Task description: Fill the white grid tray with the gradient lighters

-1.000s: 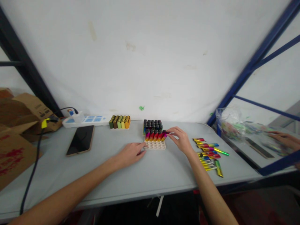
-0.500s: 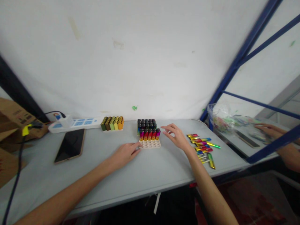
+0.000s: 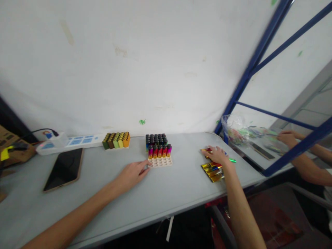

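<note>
My left hand pinches the near left corner of a white tray with rows of holes. Upright lighters with black tops fill the tray's back rows. In front of them stands a row of pink-to-orange lighters, and the nearest holes are bare. On the right, my right hand rests over a pile of loose shiny lighters, its fingers apart and touching some of them. The hand partly covers the pile.
A second block of green-to-orange lighters stands at the back left. Nearby are a power strip and a dark phone. A blue metal frame rises at the right. Beyond it are a plastic bag and another person's arm.
My right hand has moved from beside the tray rightward onto the loose lighters, and several of them have shifted. My left hand stays at the tray corner. The view has turned slightly right.
</note>
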Tool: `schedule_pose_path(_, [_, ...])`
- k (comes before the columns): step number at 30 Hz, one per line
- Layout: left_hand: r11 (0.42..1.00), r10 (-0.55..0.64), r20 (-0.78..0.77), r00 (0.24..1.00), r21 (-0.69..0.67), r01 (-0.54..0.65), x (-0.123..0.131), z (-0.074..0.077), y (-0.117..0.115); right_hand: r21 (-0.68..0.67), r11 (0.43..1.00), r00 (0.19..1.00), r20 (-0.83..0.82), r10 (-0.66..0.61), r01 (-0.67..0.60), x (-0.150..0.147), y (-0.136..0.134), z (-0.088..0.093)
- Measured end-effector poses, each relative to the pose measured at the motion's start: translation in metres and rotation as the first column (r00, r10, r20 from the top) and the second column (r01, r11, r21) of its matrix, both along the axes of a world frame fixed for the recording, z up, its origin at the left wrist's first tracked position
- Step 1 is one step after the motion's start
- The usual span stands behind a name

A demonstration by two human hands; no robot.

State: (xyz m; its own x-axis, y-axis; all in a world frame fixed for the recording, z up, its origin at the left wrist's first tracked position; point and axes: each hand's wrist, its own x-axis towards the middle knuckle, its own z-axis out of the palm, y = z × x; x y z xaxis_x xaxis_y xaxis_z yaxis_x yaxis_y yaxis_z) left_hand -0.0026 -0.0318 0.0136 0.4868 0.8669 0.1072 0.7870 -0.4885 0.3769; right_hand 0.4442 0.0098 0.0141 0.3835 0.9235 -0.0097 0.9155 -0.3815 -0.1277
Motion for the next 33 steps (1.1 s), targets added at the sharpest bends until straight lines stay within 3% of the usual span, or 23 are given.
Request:
schedule_pose_path(4, [1.0, 0.007, -0.01, 1.0, -0.01, -0.007, 0.0, 0.001, 0.0, -0.021, 0.999, 0.999, 0.021, 0.05, -0.049, -0.019, 0.001, -0.009])
schedule_pose_path(9, [1.0, 0.007, 0.0, 1.0, -0.018, -0.007, -0.001, 0.0, 0.002, 0.131, 0.984, 0.991, -0.032, 0.127, -0.122, -0.03, 0.003, -0.004])
schedule_pose_path(14, [1.0, 0.003, -0.011, 1.0, -0.011, -0.004, 0.0, 0.001, 0.001, 0.173, 0.98, 0.991, -0.067, 0.116, -0.103, 0.002, -0.019, -0.001])
schedule_pose_path(21, [1.0, -0.004, -0.013, 1.0, 0.006, 0.004, -0.001, 0.002, 0.0, 0.123, 0.97, 0.977, -0.015, 0.214, -0.211, 0.033, -0.053, -0.024])
schedule_pose_path(25, [1.0, 0.002, 0.001, 1.0, 0.004, -0.002, 0.0, 0.001, 0.0, 0.08, 0.971, 0.974, -0.007, 0.227, -0.226, 0.017, -0.05, -0.026])
schedule_pose_path(33, [1.0, 0.0, 0.004, 1.0, 0.008, 0.0, 0.0, 0.001, -0.002, 0.076, 0.942, 0.945, -0.009, 0.328, -0.327, -0.042, -0.025, -0.016])
